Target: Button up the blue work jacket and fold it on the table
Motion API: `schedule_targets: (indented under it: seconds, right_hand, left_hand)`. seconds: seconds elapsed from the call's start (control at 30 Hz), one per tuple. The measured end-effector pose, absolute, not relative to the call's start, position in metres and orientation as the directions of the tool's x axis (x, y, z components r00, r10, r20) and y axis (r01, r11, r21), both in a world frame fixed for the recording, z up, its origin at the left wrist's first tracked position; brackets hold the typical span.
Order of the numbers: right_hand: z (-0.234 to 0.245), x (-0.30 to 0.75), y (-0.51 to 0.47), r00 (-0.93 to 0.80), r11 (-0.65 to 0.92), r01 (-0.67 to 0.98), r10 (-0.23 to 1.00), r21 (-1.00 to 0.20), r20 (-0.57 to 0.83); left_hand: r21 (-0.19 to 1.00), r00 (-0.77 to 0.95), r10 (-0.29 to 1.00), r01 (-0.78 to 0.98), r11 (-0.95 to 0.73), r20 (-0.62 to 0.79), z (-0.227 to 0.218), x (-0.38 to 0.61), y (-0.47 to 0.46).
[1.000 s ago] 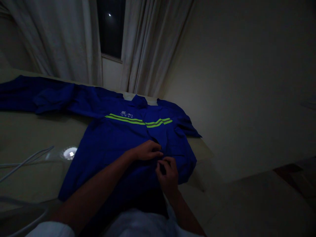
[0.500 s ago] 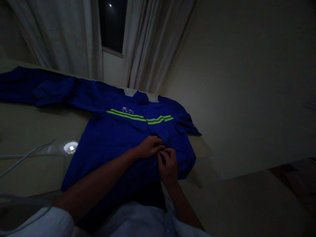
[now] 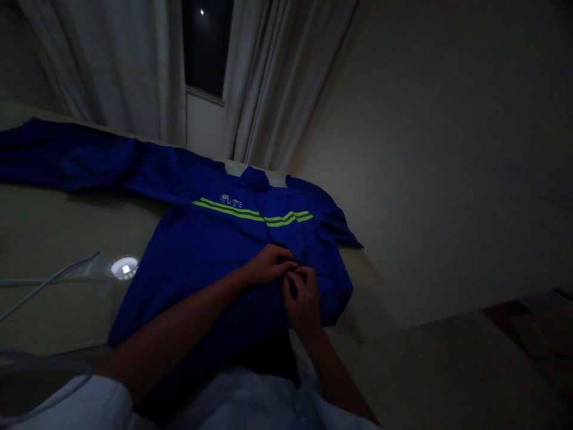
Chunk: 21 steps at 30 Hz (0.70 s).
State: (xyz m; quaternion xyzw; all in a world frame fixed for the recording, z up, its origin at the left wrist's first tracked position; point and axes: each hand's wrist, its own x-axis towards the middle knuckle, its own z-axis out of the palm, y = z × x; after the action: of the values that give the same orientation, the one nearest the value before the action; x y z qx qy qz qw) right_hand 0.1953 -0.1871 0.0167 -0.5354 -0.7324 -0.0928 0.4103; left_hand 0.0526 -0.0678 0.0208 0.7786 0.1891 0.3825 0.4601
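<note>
Working at the front of a blue jacket (image 3: 192, 245), both hands meet just below its yellow-green stripes (image 3: 289, 218). The jacket lies spread face up on the bench (image 3: 62, 233), its collar (image 3: 255, 178) toward the curtains (image 3: 120, 71). The left hand (image 3: 271, 263) reaches across the cloth, its fingers bent down onto the front opening. The right hand (image 3: 304, 298) is just beside it, thumb and forefinger brought together in a narrow pinch. Both seem to grip the jacket's front edge; whether a fastener sits between the fingertips is too dark to tell. The step in hand looks like fine finger work on that edge, which calls for a steady left hold and small right-hand movements. I can make out no container. A pale cable (image 3: 67, 270) lies left of the jacket.
</note>
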Motion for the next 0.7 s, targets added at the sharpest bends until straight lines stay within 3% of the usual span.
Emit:
schedule_targets:
  seconds: [0.1,0.23,0.7]
  right_hand:
    - [0.009,0.195,-0.188,-0.052,0.42,0.845,0.682,-0.332,0.729]
    - [-0.003,0.196,-0.189,-0.01,0.42,0.841,0.642,-0.341,0.766]
    - [0.001,0.206,-0.174,0.006,0.418,0.758,0.762,-0.5,0.648]
  left_hand:
    - [0.904,0.815,0.517,-0.019,-0.428,0.262,0.023,0.043,-0.053]
    - [0.875,0.902,0.411,0.087,-0.477,0.134,0.018,0.033,-0.041]
    - [0.776,0.737,0.562,0.081,-0.625,0.376,-0.001,0.05,-0.055]
